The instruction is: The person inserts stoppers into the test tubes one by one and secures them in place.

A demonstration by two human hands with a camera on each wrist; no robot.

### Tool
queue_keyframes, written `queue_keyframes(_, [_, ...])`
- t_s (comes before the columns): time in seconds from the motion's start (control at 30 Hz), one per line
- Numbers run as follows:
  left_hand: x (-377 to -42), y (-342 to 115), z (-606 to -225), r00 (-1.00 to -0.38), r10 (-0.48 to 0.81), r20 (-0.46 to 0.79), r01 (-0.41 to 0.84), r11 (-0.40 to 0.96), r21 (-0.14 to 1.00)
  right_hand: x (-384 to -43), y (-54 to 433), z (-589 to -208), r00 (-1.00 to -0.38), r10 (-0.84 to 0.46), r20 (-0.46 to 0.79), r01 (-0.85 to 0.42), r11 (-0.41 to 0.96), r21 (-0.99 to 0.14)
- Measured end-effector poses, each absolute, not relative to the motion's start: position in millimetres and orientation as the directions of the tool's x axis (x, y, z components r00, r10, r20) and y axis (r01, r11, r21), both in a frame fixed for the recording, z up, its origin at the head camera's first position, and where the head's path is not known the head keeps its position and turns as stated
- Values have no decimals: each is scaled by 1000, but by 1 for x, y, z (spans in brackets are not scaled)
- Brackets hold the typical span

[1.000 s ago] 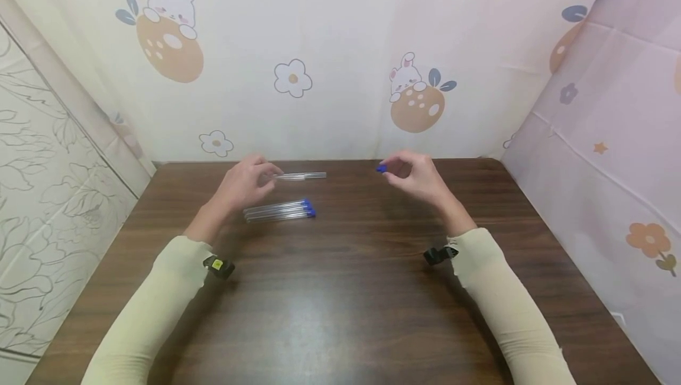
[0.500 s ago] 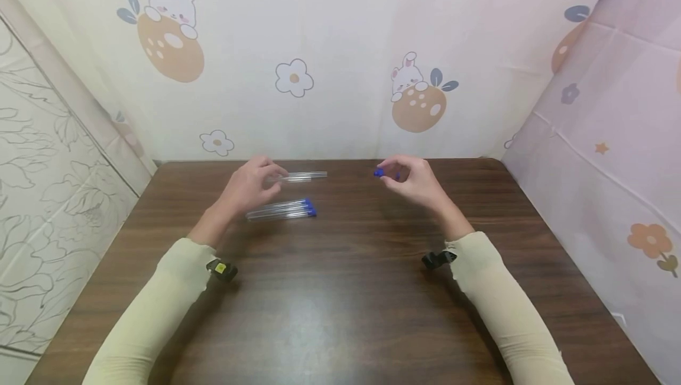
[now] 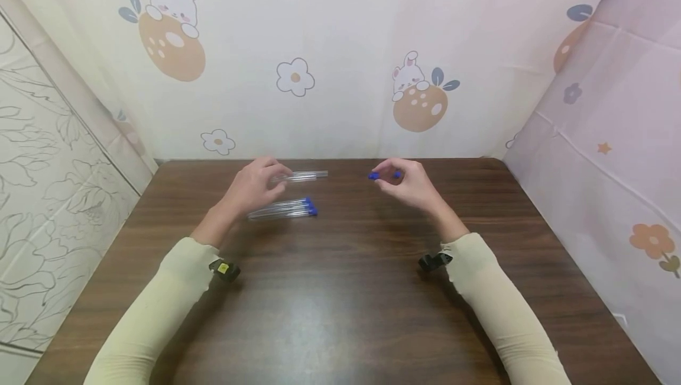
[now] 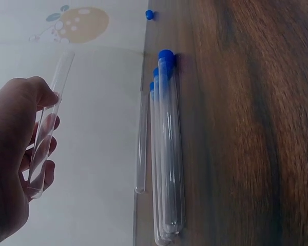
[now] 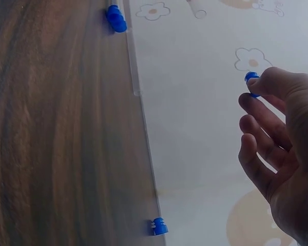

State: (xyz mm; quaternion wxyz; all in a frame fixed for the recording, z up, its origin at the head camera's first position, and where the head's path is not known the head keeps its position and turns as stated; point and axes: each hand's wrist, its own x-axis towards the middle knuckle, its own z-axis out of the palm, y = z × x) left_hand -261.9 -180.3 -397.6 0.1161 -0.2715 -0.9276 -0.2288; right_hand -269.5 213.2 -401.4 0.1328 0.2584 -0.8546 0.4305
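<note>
My left hand [image 3: 254, 184] grips an uncapped clear test tube [image 4: 43, 133], held above the table at the far left, its open end pointing right. In my right hand [image 3: 409, 184] a small blue stopper [image 5: 252, 82] is pinched between thumb and index finger. The two hands are apart, tube and stopper facing each other across a gap. Another uncapped test tube [image 4: 142, 143] lies on the table near its back edge. A second blue stopper [image 5: 159, 226] lies on the table by the right hand.
Several test tubes with blue stoppers [image 4: 167, 148] lie side by side in front of the left hand. The dark wooden table [image 3: 319, 290] ends at a patterned curtain [image 3: 340, 107] at the back. Small black cameras sit at both wrists.
Both hands have come slightly closer together, the left moving right with its tube, the right moving left and slightly nearer with its stopper. The stopper on the table has come into view.
</note>
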Motion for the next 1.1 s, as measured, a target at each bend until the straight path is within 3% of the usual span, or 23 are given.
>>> queue_keyframes(1.1, [-255,-145,-399,-759,506,410,645,673,362,-264,188,-409,-829,-417,372,-541,434,-720])
